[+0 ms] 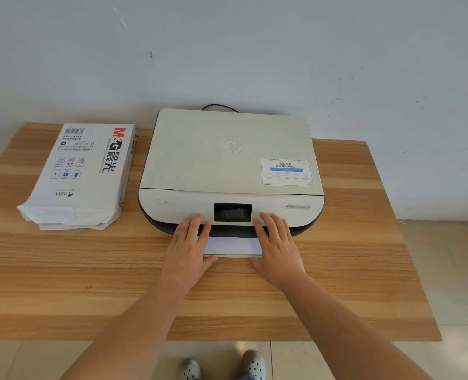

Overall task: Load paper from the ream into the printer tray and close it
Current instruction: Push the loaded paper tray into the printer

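The printer [231,171] sits square on the bench [337,270], its tray [233,246] drawn partly out toward the operator and carrying white paper. Both hands lie flat with fingers extended, grasping nothing: the left hand [190,249] and right hand [278,249] press on either side of the tray, thumbs at its front edge (a placement that appears suited to an even, straight push inward). The ream [80,174] lies just left of the printer, its near end torn open. Count: one printer, one tray, one ream, two hands.
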Demonstrator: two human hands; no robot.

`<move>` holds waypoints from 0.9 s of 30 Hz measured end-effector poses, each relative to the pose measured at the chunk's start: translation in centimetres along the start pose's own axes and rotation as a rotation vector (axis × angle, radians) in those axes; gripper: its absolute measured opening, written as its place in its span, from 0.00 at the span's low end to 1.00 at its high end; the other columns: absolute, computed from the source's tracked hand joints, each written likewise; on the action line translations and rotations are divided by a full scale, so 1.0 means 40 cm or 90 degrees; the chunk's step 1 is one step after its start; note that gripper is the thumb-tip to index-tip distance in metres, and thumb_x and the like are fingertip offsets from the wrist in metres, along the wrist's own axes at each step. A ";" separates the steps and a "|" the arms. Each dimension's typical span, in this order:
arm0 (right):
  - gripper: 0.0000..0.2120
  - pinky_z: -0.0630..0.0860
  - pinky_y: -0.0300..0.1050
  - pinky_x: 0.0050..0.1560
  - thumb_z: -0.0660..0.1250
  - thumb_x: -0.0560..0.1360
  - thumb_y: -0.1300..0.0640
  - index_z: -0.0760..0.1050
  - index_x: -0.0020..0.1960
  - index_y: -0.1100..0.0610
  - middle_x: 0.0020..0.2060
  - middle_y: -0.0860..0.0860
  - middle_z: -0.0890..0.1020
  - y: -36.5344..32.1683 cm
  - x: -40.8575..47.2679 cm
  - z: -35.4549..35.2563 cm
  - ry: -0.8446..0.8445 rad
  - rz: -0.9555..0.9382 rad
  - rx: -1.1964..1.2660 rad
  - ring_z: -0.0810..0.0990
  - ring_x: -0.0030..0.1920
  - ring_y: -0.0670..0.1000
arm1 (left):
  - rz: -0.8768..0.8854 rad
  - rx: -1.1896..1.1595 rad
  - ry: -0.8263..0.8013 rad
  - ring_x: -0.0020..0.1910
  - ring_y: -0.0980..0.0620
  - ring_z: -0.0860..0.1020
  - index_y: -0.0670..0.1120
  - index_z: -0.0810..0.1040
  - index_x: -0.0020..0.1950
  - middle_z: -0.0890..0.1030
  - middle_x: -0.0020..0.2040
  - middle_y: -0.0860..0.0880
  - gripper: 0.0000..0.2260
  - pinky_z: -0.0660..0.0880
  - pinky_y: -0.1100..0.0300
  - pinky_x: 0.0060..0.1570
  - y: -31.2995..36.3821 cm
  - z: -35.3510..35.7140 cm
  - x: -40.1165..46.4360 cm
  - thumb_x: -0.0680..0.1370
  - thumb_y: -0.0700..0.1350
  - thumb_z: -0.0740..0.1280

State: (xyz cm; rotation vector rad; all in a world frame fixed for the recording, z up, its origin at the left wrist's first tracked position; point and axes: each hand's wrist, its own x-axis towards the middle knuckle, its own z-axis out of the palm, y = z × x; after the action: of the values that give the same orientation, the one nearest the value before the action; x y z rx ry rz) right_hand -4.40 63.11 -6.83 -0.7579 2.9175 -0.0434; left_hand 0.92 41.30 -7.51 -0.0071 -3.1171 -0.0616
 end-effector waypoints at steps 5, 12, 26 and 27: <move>0.43 0.52 0.59 0.75 0.70 0.69 0.42 0.57 0.76 0.58 0.74 0.56 0.59 0.004 0.001 0.004 0.010 -0.006 -0.006 0.54 0.75 0.60 | 0.011 0.000 0.004 0.69 0.42 0.64 0.45 0.69 0.70 0.64 0.68 0.42 0.36 0.65 0.50 0.68 -0.008 0.007 0.006 0.67 0.60 0.73; 0.41 0.54 0.60 0.74 0.68 0.69 0.41 0.58 0.76 0.58 0.73 0.56 0.60 0.009 0.000 0.011 0.025 -0.018 -0.015 0.56 0.75 0.60 | 0.050 0.010 0.024 0.66 0.41 0.63 0.46 0.70 0.70 0.66 0.67 0.41 0.35 0.67 0.43 0.67 -0.023 0.014 0.008 0.68 0.60 0.72; 0.40 0.56 0.65 0.72 0.66 0.70 0.40 0.60 0.75 0.57 0.73 0.56 0.61 0.018 0.004 0.026 0.039 -0.018 -0.045 0.59 0.73 0.60 | 0.078 0.029 0.012 0.67 0.39 0.65 0.46 0.68 0.71 0.65 0.67 0.40 0.33 0.64 0.40 0.68 -0.040 0.034 0.014 0.71 0.59 0.70; 0.39 0.56 0.65 0.72 0.66 0.70 0.40 0.60 0.75 0.57 0.73 0.56 0.61 0.017 0.005 0.027 0.040 -0.016 -0.050 0.59 0.73 0.60 | 0.077 0.031 0.014 0.67 0.39 0.65 0.45 0.68 0.70 0.65 0.67 0.40 0.32 0.64 0.40 0.67 -0.038 0.035 0.015 0.71 0.58 0.71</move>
State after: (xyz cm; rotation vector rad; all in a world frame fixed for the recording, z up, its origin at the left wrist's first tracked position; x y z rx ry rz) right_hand -4.76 63.62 -7.96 -0.8196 2.9848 0.0452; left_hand 0.29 39.83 -8.95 -0.1914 -3.0879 0.0157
